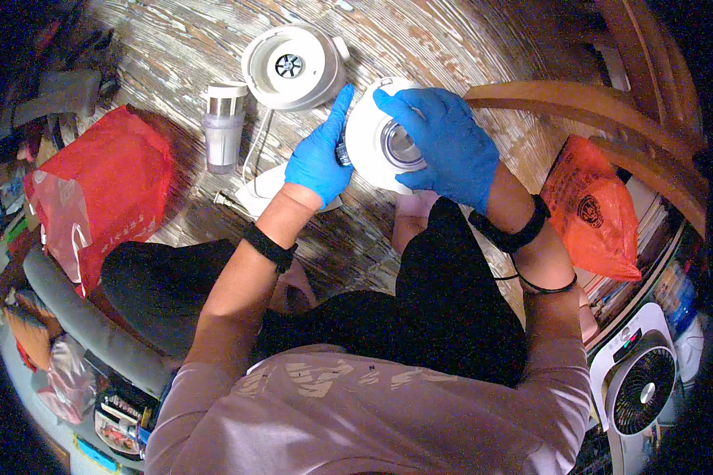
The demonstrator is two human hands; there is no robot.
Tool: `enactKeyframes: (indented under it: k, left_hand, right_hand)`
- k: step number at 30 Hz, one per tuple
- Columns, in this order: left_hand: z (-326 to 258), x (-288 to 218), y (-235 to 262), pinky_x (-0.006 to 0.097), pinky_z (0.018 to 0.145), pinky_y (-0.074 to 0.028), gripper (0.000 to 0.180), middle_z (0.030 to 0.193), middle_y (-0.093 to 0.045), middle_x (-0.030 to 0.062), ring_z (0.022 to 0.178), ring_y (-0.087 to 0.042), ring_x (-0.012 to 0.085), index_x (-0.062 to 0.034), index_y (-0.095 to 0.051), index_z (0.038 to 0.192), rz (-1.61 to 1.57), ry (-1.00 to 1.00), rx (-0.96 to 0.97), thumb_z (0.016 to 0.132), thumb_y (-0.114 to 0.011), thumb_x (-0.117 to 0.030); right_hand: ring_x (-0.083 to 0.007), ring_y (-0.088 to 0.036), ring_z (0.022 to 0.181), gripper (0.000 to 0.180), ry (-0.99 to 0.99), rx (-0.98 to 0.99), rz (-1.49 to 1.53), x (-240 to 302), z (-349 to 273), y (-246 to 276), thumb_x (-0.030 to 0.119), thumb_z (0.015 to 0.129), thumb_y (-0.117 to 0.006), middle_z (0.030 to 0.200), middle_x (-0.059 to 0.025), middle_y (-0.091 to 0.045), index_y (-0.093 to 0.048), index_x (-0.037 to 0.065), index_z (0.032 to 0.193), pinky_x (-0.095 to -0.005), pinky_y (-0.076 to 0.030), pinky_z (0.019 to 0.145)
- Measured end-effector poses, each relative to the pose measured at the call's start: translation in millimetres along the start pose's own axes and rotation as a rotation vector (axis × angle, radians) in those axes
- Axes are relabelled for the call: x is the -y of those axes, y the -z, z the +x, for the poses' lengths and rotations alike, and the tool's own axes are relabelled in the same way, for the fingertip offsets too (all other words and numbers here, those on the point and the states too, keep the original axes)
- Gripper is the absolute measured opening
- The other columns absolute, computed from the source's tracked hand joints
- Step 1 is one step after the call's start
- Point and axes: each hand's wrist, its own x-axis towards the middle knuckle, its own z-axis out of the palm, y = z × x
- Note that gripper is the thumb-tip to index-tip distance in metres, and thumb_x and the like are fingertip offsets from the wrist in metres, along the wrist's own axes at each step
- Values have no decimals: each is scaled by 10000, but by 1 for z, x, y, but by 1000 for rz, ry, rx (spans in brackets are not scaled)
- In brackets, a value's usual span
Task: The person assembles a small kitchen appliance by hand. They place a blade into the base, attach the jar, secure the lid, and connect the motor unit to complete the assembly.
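Both my hands wear blue gloves. Between them is a white round blender part with a clear ring in its middle. My right hand grips it from the right, its fingers spread over the top. My left hand steadies its left side, the index finger stretched up along it. A small dark ridged piece shows between the left palm and the white part. Just beyond my left hand stands a white blender base with a dark drive coupling in its centre. The underside of the held part is hidden.
A clear cup with a white lid stands left of the base. A cord with a plug lies near a flat white piece. Red bag at left, orange bag at right. A wooden chair leg and a fan are at right.
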Motion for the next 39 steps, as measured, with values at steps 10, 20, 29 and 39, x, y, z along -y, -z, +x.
enactKeyframes:
  k: [10, 20, 29, 39]
  left_hand:
    - [-9, -1, -6, 416, 944, -472, 757, 1265, -564, 236, 1165, -548, 389, -232, -258, 1498, -39, 106, -1, 824, -570, -84]
    - [-12, -8, -5, 371, 931, -470, 781, 1273, -568, 234, 1169, -572, 347, -158, -229, 1513, -70, 185, -4, 811, -546, -33]
    - [-16, -1, -25, 399, 884, -489, 806, 1231, -586, 243, 1089, -606, 382, -175, -210, 1518, -66, 51, -76, 805, -558, -31]
    - [-16, -7, -19, 415, 810, -511, 830, 1070, -635, 256, 926, -647, 401, -182, -198, 1520, -44, 87, -53, 787, -558, -33]
  right_hand:
    - [-377, -523, 1148, 827, 93, -43, 71, 1, 9, 1, 133, 614, -768, 1261, -184, -518, -445, 69, 1374, -429, -447, 981]
    - [-339, -495, 1240, 723, 86, -77, 245, -15, 1, 5, 194, 707, -753, 1340, -145, -512, -475, 77, 1364, -402, -374, 1072]
    - [-325, -533, 1140, 598, -296, -139, 144, 19, -32, 18, 62, 732, -670, 1343, -96, -530, -546, 150, 1309, -394, -435, 1005]
    - [-333, -526, 1108, 722, -100, -20, -144, 23, 4, 4, 101, 646, -714, 1268, -117, -526, -518, 181, 1336, -400, -466, 961]
